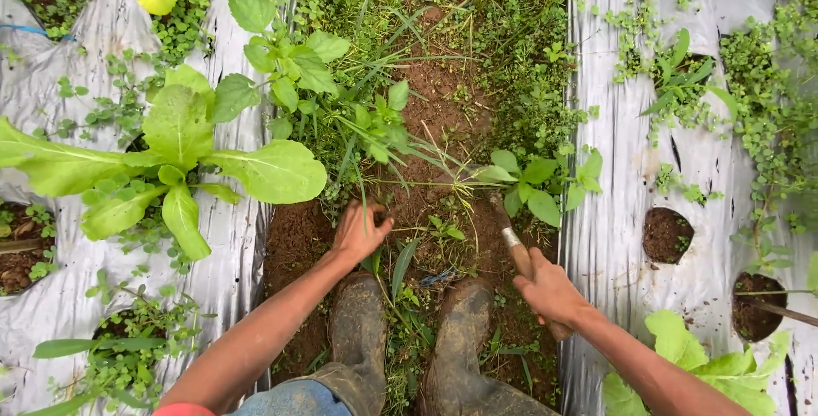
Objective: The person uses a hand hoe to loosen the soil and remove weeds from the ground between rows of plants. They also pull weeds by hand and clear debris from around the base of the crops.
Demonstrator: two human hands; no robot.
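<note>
My left hand [360, 230] reaches down to the soil of the furrow and closes around the base of a clump of long grass weeds [375, 139]. In my right hand [552, 290] I grip the wooden handle of a small hand hoe [514, 244]; its blade end is pushed under a broad-leaved weed [537, 184] and mostly hidden by the leaves. My two muddy rubber boots [409, 339] stand in the furrow between my arms.
Silver plastic mulch [613, 237] covers the raised beds on both sides, with round planting holes [666, 234]. A large leafy green plant [175, 160] grows in the left bed, another [707, 365] at lower right. Small creeping weeds spread over the mulch at top right.
</note>
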